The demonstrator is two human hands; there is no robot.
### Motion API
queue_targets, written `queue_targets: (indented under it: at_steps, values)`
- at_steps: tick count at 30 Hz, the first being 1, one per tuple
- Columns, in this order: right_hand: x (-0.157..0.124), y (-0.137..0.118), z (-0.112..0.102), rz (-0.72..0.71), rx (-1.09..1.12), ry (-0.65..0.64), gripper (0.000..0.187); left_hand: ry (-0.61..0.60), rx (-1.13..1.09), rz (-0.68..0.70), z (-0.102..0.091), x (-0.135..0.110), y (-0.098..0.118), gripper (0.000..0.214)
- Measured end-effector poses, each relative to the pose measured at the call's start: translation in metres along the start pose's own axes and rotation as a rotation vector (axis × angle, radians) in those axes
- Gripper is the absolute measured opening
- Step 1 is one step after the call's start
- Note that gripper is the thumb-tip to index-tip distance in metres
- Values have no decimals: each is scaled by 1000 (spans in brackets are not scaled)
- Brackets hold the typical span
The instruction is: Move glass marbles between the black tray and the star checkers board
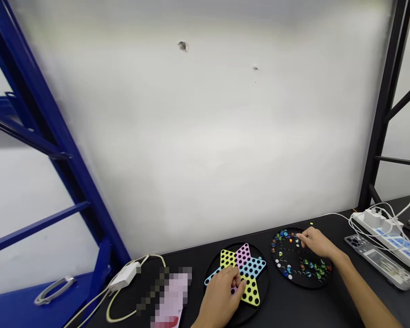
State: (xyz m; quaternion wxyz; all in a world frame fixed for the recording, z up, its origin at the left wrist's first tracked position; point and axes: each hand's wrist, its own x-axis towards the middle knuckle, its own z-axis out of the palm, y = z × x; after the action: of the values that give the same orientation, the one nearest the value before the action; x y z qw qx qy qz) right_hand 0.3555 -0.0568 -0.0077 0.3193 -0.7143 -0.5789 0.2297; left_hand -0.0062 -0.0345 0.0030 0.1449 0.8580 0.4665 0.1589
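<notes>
My left hand (pixel 223 294) rests over the near part of a star-shaped Chinese checkers board (pixel 228 258) with yellow, pink and blue points full of black holes. Its fingers are curled in, and anything inside them is hidden. To the right, my right hand (pixel 317 243) reaches over the far side of a round black tray (pixel 313 287). Thumb and fingertips come together near the marbles there; whether a marble is between them cannot be made out. Glass marbles (pixel 319 269) in green, blue, red and white lie in the tray, mostly around its rim.
A phone (pixel 382 262) and a white power strip (pixel 392 239) with tangled cables sit at the right. On the left are a white adapter (pixel 125 276) with a cable and a pink packet (pixel 172 296), partly blurred. Blue shelf posts (pixel 68 150) and a white wall border the black table.
</notes>
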Motion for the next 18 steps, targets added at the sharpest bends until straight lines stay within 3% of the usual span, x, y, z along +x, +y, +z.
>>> queue_targets:
  at_steps: [3, 6, 11, 18]
  values:
    - [-7, 5, -9, -21, -168, -157, 37, 0, -6, 3, -1, 1, 2, 17]
    - [-13, 12, -18, 30, -235, -217, 22, -4, -8, 0, -2, 1, 3, 17]
    - [-11, 23, -16, 108, -307, -138, 14, -11, -9, -7, -2, 0, 3, 17]
    - [3, 13, 24, 115, -317, -14, 15, -18, -2, -14, -3, 1, 4, 19]
